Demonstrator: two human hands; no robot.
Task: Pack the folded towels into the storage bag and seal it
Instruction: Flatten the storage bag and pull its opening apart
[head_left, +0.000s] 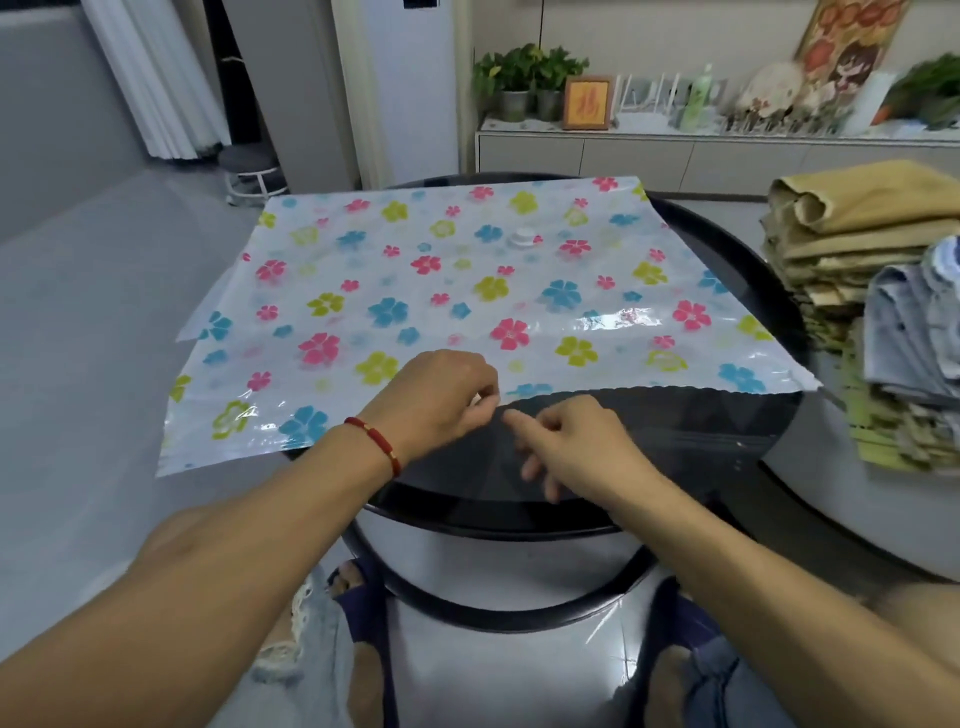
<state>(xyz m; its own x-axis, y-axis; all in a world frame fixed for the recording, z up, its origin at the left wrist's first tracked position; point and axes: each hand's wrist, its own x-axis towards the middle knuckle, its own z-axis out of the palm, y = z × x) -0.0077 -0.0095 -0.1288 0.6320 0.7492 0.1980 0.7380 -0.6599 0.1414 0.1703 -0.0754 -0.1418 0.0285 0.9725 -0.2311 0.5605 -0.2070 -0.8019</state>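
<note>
A flat storage bag (467, 291) printed with pink, blue and yellow flowers lies spread over a round black table (769, 270), a white valve (523, 237) near its middle. Its clear mouth flap (675, 441) reaches toward me over the table's front. My left hand (441, 400), with a red bracelet on the wrist, pinches the bag's near edge between thumb and fingers. My right hand (571, 447) rests on the clear flap just beside it, fingers curled on the plastic. Folded towels (857, 218), tan and beige, are stacked at the right.
Folded denim pieces (914, 327) lie on the near part of the stack at the right. A low cabinet (675, 150) with plants and a framed picture stands behind the table. My feet and the table's ring base (498, 613) show below.
</note>
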